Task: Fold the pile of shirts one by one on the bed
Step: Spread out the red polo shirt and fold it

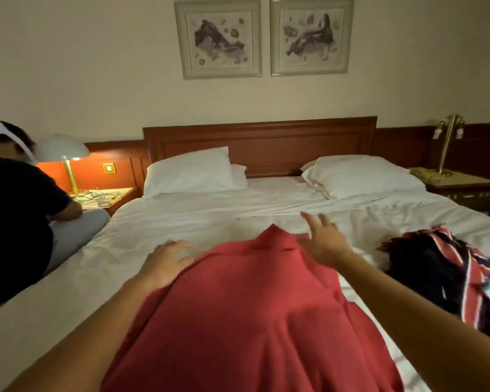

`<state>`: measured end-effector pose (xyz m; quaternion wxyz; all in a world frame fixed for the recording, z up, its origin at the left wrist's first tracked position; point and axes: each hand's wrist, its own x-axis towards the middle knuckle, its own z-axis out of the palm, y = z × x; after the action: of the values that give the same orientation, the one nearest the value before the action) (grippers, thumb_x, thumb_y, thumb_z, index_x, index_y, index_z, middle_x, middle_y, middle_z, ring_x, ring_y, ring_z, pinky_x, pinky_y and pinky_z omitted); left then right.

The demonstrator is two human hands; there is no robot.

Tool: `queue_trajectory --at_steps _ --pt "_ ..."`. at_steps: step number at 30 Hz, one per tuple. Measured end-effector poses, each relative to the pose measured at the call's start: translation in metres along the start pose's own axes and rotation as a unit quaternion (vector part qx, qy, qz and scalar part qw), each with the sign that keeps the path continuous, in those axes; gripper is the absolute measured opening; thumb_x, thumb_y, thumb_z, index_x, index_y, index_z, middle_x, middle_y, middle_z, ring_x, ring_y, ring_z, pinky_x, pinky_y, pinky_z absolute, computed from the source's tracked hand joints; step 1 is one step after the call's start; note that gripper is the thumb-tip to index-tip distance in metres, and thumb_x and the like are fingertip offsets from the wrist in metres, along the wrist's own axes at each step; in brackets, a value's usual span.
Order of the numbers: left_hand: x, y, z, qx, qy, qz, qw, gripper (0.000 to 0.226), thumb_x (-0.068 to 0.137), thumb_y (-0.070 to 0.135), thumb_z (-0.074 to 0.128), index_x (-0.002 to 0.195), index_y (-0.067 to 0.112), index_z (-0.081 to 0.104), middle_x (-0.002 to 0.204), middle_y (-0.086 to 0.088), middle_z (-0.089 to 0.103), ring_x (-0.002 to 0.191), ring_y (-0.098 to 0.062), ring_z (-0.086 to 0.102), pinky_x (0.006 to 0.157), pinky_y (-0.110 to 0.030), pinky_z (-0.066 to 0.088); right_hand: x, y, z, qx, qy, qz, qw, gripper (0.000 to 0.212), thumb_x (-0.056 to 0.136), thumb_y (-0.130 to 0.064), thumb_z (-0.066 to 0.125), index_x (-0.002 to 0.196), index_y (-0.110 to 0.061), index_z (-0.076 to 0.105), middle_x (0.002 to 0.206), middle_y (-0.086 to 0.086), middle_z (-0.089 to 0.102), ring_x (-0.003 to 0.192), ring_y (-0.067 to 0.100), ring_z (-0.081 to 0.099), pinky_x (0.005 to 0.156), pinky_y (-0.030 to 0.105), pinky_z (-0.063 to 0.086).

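A red shirt [246,304] lies spread lengthwise on the white bed [164,222], its collar end pointing toward the headboard. My left hand [167,258] rests at the shirt's upper left edge, fingers bent onto the sheet and cloth. My right hand [324,239] hovers over the upper right shoulder of the shirt with fingers spread and straight, holding nothing. A pile of dark and red-striped shirts [447,273] sits on the bed to the right of the red shirt.
Two white pillows [190,171] [362,175] lean at the wooden headboard [260,142]. A person in a black top [14,222] sits on the bed's left edge. Nightstands with lamps [65,154] [450,142] flank the bed.
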<state>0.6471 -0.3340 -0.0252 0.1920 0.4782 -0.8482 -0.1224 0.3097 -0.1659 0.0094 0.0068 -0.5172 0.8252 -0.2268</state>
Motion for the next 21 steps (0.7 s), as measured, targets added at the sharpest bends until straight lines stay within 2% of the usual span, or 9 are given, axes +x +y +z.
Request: queue_trajectory --at_steps 3,5,7,10,12,16,18,19,21 --pt "-0.052 -0.024 0.041 -0.070 -0.171 0.044 0.982 0.027 0.093 0.043 0.067 0.119 0.044 0.060 0.130 0.012 0.060 0.124 -0.003 0.054 0.112 -0.027 0.036 -0.049 0.016 0.052 0.001 -0.119 -0.130 0.984 0.050 0.097 -0.051 0.050 0.145 -0.036 0.044 0.155 -0.004 0.039 0.144 0.017 0.033 0.117 0.027 0.024" --pt "-0.089 -0.046 0.061 -0.058 -0.257 0.046 0.963 0.030 0.089 0.059 0.063 0.118 0.052 0.057 0.133 0.018 0.057 0.127 0.003 0.050 0.114 -0.020 0.031 -0.091 0.028 0.080 0.018 -0.199 -0.135 0.970 0.050 0.095 -0.062 0.045 0.139 -0.040 0.051 0.150 -0.016 0.044 0.140 0.005 0.037 0.114 0.020 0.022" --pt "-0.121 -0.069 0.075 -0.053 -0.291 0.031 0.955 0.042 0.085 0.066 0.061 0.124 0.053 0.054 0.141 0.018 0.048 0.134 0.003 0.042 0.114 -0.016 0.023 -0.127 0.042 0.103 0.032 -0.239 -0.125 0.962 0.059 0.089 -0.075 0.037 0.138 -0.044 0.052 0.150 -0.019 0.043 0.140 -0.002 0.034 0.111 0.018 0.020" --pt "-0.160 -0.090 0.079 -0.067 -0.264 0.026 0.962 0.055 0.083 0.062 0.066 0.134 0.048 0.052 0.149 0.016 0.038 0.142 0.002 0.030 0.118 -0.020 0.016 -0.172 0.062 0.120 -0.022 -0.262 -0.111 0.958 0.060 0.088 -0.076 0.037 0.139 -0.047 0.049 0.159 -0.011 0.032 0.148 0.004 0.019 0.120 0.028 0.014" --pt "-0.188 -0.091 0.073 -0.067 -0.241 0.041 0.967 0.063 0.076 0.069 0.068 0.134 0.050 0.053 0.150 0.019 0.037 0.141 0.003 0.029 0.121 -0.026 0.017 -0.200 0.067 0.118 -0.041 -0.245 -0.104 0.963 0.058 0.088 -0.075 0.039 0.141 -0.051 0.045 0.162 -0.010 0.023 0.151 0.011 0.011 0.123 0.034 0.010" --pt "-0.242 -0.082 0.061 -0.043 -0.252 0.096 0.962 0.075 0.057 0.088 0.066 0.125 0.058 0.052 0.147 0.033 0.031 0.138 0.010 0.024 0.121 -0.030 0.013 -0.249 0.063 0.109 -0.021 -0.228 -0.151 0.962 0.079 0.072 -0.093 0.034 0.141 -0.055 0.040 0.161 -0.017 0.021 0.151 0.009 0.009 0.123 0.040 0.006" --pt "-0.257 -0.081 0.058 0.004 -0.244 0.124 0.962 0.067 0.061 0.082 0.069 0.119 0.052 0.057 0.146 0.033 0.030 0.137 0.010 0.023 0.119 -0.027 0.012 -0.262 0.066 0.107 -0.078 -0.221 -0.185 0.954 0.091 0.066 -0.097 0.036 0.144 -0.050 0.039 0.159 -0.019 0.020 0.150 0.010 0.011 0.123 0.042 0.007" --pt "-0.262 -0.079 0.056 0.025 -0.219 0.141 0.965 0.056 0.069 0.073 0.072 0.116 0.045 0.061 0.145 0.029 0.035 0.135 0.007 0.028 0.119 -0.027 0.016 -0.266 0.066 0.105 -0.101 -0.215 -0.196 0.952 0.092 0.066 -0.096 0.038 0.144 -0.047 0.040 0.157 -0.019 0.022 0.149 0.009 0.014 0.122 0.042 0.011" --pt "-0.268 -0.074 0.053 0.056 -0.155 0.169 0.972 0.032 0.086 0.049 0.072 0.110 0.029 0.069 0.135 0.019 0.050 0.127 -0.004 0.046 0.111 -0.031 0.033 -0.270 0.063 0.099 -0.116 -0.198 -0.207 0.951 0.072 0.077 -0.082 0.050 0.137 -0.041 0.052 0.148 -0.019 0.033 0.141 0.007 0.027 0.117 0.040 0.025"
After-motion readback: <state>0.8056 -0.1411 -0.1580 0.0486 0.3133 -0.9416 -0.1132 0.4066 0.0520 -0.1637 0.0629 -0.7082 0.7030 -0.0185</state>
